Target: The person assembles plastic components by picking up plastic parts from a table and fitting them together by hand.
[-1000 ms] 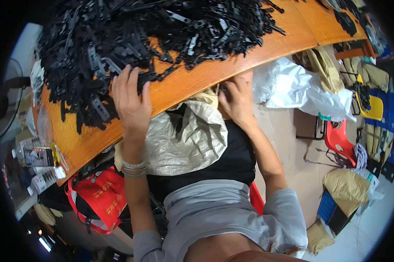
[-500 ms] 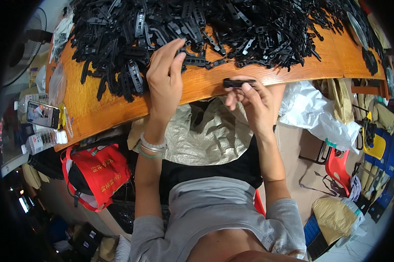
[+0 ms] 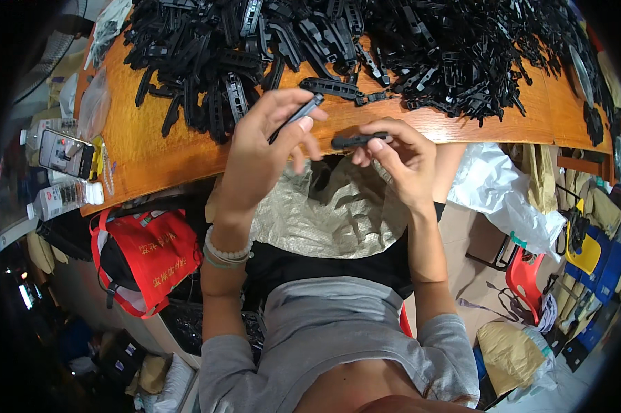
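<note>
Between the thumb and fingers of my left hand [image 3: 259,148] is a slim, dark plastic strip [image 3: 296,118], tilted up to the right. My right hand [image 3: 403,155] pinches a short black plastic piece [image 3: 355,141], held nearly level above the table's near edge. The two pieces are apart, with a small gap between the hands. Beyond them, a large heap of long black slotted plastic parts [image 3: 193,62] covers the back left of the wooden table [image 3: 145,158]. Smaller black parts [image 3: 455,76] are piled at the back right. One curved slotted part [image 3: 332,88] lies just past my left fingertips.
A crinkled beige sheet [image 3: 303,220] covers my lap. At the left are a phone [image 3: 66,153], plastic bottles [image 3: 66,199] and a red bag [image 3: 152,255]. White plastic sheeting [image 3: 503,193] hangs on the right, near a red chair [image 3: 527,286].
My left hand has come back from the heap toward my right hand and now holds a strip. My right hand has shifted slightly, still gripping its black piece.
</note>
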The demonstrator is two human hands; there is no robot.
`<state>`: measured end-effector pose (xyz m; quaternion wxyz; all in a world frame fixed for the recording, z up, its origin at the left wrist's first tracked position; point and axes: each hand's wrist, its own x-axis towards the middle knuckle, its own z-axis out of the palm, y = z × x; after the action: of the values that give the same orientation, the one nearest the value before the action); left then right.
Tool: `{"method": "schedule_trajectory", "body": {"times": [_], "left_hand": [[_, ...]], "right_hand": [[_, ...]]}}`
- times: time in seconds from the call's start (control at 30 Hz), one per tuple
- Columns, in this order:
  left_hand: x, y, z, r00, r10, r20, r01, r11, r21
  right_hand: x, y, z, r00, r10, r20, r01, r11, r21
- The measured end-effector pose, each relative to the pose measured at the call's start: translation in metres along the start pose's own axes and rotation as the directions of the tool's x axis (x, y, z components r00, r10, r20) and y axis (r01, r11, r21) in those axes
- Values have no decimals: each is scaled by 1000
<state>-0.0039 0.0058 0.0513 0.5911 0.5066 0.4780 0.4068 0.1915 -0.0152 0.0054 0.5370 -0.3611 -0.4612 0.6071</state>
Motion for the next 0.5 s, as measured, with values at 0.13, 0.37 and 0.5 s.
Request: {"method": "schedule_trajectory", "body": {"times": [0.13, 0.37, 0.5], "left_hand": [[-7, -6, 5, 996, -93, 10, 94, 988, -121], [-15, -16, 18, 997, 56, 56, -59, 997, 56], [-28, -19, 17, 968, 228, 102, -249, 913, 322]], "right_hand": [[-2, -7, 4, 997, -28, 70, 27, 1000, 14], [1, -4, 7, 946, -288, 146, 323, 856, -403], [-1, -2, 7, 936, -336, 110, 351, 853, -385]]}}
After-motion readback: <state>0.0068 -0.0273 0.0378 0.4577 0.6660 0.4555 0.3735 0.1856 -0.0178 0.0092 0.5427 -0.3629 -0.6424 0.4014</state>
